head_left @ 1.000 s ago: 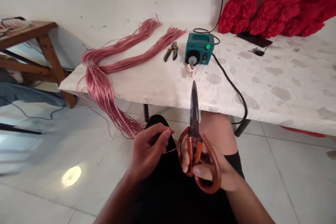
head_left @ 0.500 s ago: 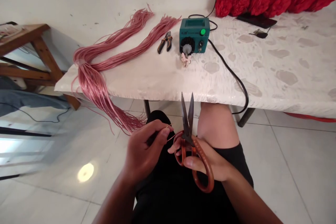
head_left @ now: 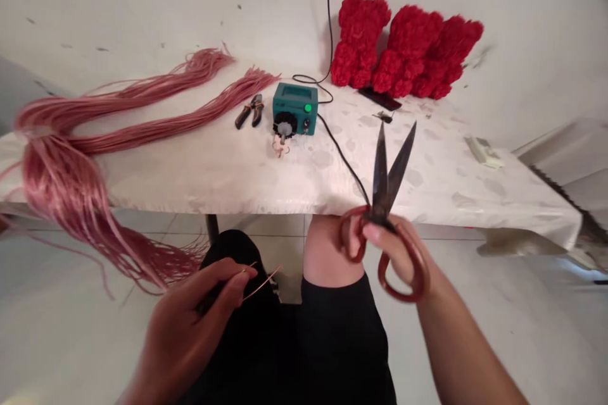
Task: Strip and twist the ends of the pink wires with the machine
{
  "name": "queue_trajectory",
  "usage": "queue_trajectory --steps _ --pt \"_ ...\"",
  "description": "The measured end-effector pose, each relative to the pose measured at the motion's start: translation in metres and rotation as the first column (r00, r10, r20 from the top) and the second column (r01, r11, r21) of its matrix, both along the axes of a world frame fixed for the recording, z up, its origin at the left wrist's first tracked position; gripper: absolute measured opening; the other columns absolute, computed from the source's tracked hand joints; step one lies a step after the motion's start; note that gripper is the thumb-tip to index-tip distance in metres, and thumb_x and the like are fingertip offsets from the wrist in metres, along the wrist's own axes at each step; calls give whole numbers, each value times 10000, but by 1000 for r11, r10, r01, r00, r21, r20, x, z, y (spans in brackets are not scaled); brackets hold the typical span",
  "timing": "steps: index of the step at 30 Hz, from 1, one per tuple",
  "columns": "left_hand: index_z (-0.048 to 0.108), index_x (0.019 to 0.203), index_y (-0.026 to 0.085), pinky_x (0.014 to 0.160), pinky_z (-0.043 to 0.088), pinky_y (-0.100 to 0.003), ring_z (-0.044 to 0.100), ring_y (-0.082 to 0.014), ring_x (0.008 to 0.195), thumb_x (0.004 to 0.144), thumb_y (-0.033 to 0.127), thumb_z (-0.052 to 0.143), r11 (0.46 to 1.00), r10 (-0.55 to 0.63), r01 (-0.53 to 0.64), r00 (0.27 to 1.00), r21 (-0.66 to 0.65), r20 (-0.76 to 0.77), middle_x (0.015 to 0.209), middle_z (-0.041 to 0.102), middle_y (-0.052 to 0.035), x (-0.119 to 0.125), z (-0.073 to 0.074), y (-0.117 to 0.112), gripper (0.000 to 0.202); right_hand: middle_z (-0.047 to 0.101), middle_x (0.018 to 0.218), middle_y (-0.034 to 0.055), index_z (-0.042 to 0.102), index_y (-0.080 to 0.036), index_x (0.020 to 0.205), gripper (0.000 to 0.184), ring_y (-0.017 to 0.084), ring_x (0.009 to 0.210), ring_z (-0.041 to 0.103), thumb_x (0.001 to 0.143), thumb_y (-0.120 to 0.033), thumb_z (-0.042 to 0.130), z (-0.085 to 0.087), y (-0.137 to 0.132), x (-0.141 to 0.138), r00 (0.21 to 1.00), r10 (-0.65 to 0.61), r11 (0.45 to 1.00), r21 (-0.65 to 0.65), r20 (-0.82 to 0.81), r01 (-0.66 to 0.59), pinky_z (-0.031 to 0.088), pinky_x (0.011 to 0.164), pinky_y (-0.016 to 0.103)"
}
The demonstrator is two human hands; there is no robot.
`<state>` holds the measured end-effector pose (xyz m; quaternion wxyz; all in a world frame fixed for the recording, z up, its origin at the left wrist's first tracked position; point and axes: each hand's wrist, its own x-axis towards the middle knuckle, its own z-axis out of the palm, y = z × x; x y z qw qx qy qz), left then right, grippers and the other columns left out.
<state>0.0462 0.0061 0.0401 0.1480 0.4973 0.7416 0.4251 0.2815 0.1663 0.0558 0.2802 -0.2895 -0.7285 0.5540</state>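
while the left hand (head_left: 190, 319) pinches a thin strand (head_left: 263, 283) between thumb and fingers, the right hand (head_left: 401, 253) grips open scissors (head_left: 386, 180) by the handles, blades up. ahead of the hands, on the table (head_left: 190, 186), lie pliers (head_left: 249, 111) and a green box (head_left: 294, 109); a pink strand bundle (head_left: 61, 202) hangs over the edge, ahead and left of the left hand.

Nothing readable from where I'm sitting right now. I'm zooming my eyes onto the teal control box (head_left: 294, 109): any marks around its dial (head_left: 285, 125) are too small for me to make out. The scissor blades (head_left: 387, 171) show no lettering I can read either.
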Motion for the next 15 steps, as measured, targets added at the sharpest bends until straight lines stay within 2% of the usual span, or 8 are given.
queue_trajectory --steps 1,2,3,4,5,7,11,15 --pt "731 808 269 584 463 -214 568 -126 568 900 405 591 1000 -4 4 1000 -1 -4 588 639 56 0 -1 1 216 609 643 28 604 -203 708 460 181 599 575 914 -608 533 8 16 10 982 -138 990 59 130 132 468 602 332" --pt "729 808 268 577 463 -219 570 -130 558 902 410 587 1000 -17 17 1000 5 -5 580 635 55 -1 -2 2 221 575 595 10 592 -205 706 439 171 566 548 894 -602 565 15 33 20 914 -309 948 157 261 276 430 561 310" --pt "727 813 268 559 459 -220 575 -132 542 903 409 587 999 -46 46 999 18 -4 574 635 54 -2 -4 3 218 531 551 -3 564 -208 667 441 158 531 508 858 -603 602 19 51 29 793 -481 871 303 373 385 376 516 291" --pt "724 820 269 538 454 -219 582 -132 527 905 402 586 996 -84 84 997 33 -3 576 641 55 -4 -7 3 210 523 549 0 548 -207 633 453 156 532 496 834 -608 616 22 69 37 644 -603 792 444 471 418 345 504 287" --pt "722 830 270 519 450 -215 594 -131 518 907 391 586 991 -124 124 992 43 -4 583 650 56 -5 -10 4 198 549 576 14 554 -208 626 465 164 555 513 836 -621 594 23 86 44 509 -669 740 546 542 392 340 507 288" --pt "716 853 273 502 450 -203 621 -129 519 913 375 584 982 -185 185 983 45 -9 614 673 56 -8 -16 6 178 597 617 57 590 -200 607 446 204 608 558 814 -594 616 21 118 55 383 -716 698 618 584 363 345 522 304" --pt "705 883 266 522 475 -191 651 -132 550 922 390 578 979 -204 204 979 21 -4 671 700 49 -9 -26 10 182 643 662 128 652 -181 623 413 264 671 616 824 -540 613 14 161 72 266 -762 648 684 591 335 374 554 333" --pt "694 837 241 517 462 -183 616 -120 550 947 388 563 978 -209 209 977 11 32 623 640 45 -3 -24 9 225 593 585 103 653 -172 610 416 226 604 578 829 -527 648 13 178 88 299 -759 650 703 578 288 352 567 342"
